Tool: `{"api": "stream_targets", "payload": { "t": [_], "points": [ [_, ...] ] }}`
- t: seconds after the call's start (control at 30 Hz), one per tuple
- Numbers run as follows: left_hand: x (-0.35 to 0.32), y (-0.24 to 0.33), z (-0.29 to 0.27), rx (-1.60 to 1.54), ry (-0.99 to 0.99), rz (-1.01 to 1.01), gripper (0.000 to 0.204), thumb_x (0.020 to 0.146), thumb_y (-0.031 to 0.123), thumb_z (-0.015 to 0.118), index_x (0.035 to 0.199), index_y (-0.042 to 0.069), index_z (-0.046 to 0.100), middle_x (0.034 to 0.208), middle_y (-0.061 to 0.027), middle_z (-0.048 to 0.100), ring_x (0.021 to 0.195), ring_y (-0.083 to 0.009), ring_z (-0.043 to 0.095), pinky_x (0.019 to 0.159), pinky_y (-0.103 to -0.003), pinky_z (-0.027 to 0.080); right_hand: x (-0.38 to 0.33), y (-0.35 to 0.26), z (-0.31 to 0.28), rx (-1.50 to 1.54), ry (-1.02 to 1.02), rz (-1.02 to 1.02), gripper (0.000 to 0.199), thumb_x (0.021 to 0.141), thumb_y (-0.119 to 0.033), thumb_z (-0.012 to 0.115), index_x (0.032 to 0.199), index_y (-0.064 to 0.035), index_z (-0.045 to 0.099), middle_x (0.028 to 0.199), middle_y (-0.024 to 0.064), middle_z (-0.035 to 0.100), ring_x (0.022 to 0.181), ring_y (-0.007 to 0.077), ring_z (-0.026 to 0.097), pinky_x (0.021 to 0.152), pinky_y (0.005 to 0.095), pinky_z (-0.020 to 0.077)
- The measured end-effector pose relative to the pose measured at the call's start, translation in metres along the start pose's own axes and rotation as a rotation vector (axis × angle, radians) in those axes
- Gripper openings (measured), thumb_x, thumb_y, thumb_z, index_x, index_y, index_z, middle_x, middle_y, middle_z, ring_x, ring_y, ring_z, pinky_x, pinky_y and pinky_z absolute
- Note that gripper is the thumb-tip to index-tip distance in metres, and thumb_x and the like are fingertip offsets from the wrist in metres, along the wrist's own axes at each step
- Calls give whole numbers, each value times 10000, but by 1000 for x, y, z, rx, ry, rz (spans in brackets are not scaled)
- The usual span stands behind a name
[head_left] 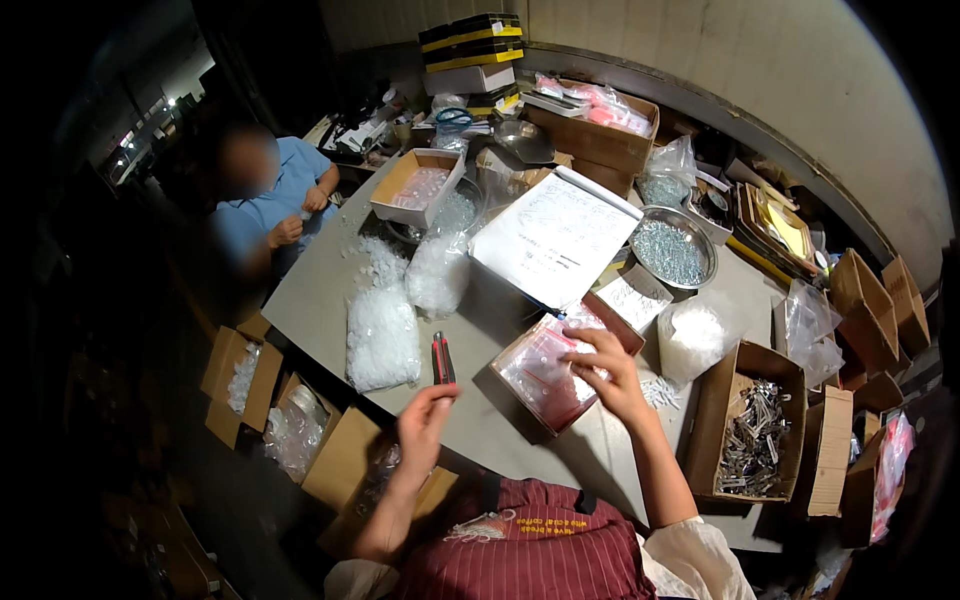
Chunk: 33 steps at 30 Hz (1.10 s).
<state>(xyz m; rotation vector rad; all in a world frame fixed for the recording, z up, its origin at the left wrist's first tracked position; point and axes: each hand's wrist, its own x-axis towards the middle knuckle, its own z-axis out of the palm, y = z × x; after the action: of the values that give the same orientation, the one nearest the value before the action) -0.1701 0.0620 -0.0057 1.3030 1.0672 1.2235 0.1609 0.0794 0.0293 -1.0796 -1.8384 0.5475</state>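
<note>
The right hand [608,372] reaches forward over a shallow cardboard tray [556,370] lined with pinkish clear packets, its fingers spread and loosely curled, fingertips touching the top packets; it grips nothing that can be made out. The left hand [425,420] hovers just above the grey tabletop [320,290], fingers pinched together at the tips, but whether something small sits between them cannot be told. Just beyond that hand lie red-handled pliers [442,358], apart from the fingers. To the left of the pliers rests a full clear bag of small white parts [381,340]. Right of the tray stands an open carton of metal clips [752,435], and farther back a round steel bowl of small screws [671,250]. Across the tabletop another person in a blue shirt [262,200] sits with hands together.
</note>
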Motion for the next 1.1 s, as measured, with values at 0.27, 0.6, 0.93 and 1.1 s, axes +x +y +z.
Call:
{"api": "stream_targets", "payload": {
  "t": [0.27,0.6,0.93,1.1],
  "points": [
    [16,44,97,-551,-555,-525,436,1009,196,625,1365,-5,476,1129,-88,658,999,-150,660,869,-274,520,-55,-38,18,110,-107,-3,324,768,-70,754,1066,-186,803,1553,182,417,1423,386,377,1125,480,355],
    [-12,38,109,-597,-306,-224,710,836,-102,636,1484,53,391,1361,-129,526,1209,-222,574,1031,-370,478,-68,-65,22,922,150,623,997,775,-66,833,1572,-80,235,1633,132,194,1409,255,366,1074,442,415],
    [-35,14,129,-431,-496,-342,782,849,-46,668,1537,22,302,1443,-158,463,1033,-148,569,929,-291,487,-87,-48,12,854,338,569,595,904,-20,712,1413,-20,404,879,42,654,872,136,642,828,295,503],
    [-23,40,129,-473,-626,-385,648,877,20,694,1465,5,422,1291,-125,581,1123,-121,553,935,-256,457,-87,-56,-8,689,130,590,583,916,-43,714,1415,-39,411,768,32,625,711,109,611,632,259,490]
  ]
}}
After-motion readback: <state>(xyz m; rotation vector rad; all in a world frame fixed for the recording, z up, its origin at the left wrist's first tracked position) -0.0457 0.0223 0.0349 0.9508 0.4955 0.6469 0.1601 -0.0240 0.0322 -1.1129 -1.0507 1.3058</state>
